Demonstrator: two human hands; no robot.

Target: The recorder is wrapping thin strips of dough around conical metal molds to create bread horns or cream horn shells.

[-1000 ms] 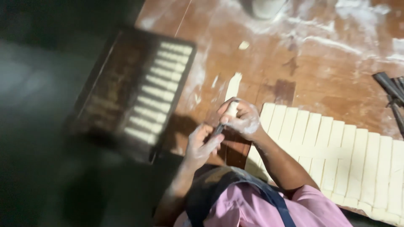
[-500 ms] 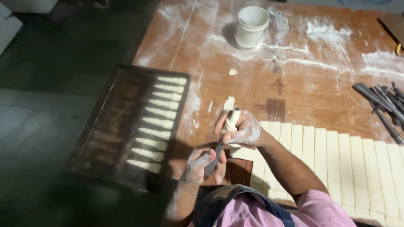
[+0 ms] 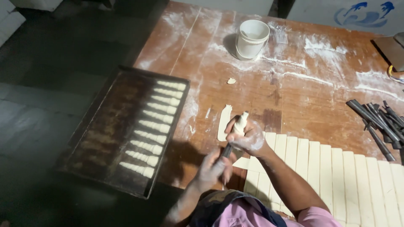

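Observation:
My left hand grips the lower end of a dark metal cone mould above the near edge of the wooden table. My right hand, dusted with flour, is wrapped around the dough strip wound on the mould's upper part. A loose dough strip lies flat on the table just left of my right hand. Under my right forearm lies a sheet of dough cut into long strips.
A dark baking tray at the left holds a column of several dough-wrapped cones. A white cup stands at the back. A pile of bare metal cone moulds lies at the right edge. Flour streaks the table.
The view has swung up and steadied, bringing the cup and the moulds into view. My hands stay on the mould; the right one has shifted slightly along the dough.

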